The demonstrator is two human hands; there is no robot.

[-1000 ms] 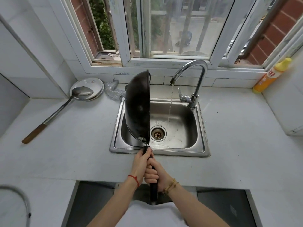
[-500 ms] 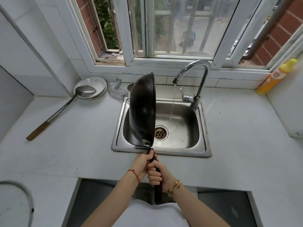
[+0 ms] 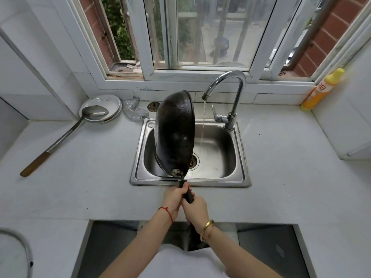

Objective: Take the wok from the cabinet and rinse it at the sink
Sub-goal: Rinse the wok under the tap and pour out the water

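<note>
I hold the black wok [image 3: 175, 133] on edge over the steel sink [image 3: 240, 177], both my left hand [image 3: 174, 199] and right hand [image 3: 195, 209] clamped round its handle (tap [image 3: 225, 87] running just beside the rim).

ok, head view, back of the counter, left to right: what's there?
ladle → plates → scrubber → wok → water stream → faucet → yellow bottle
</note>
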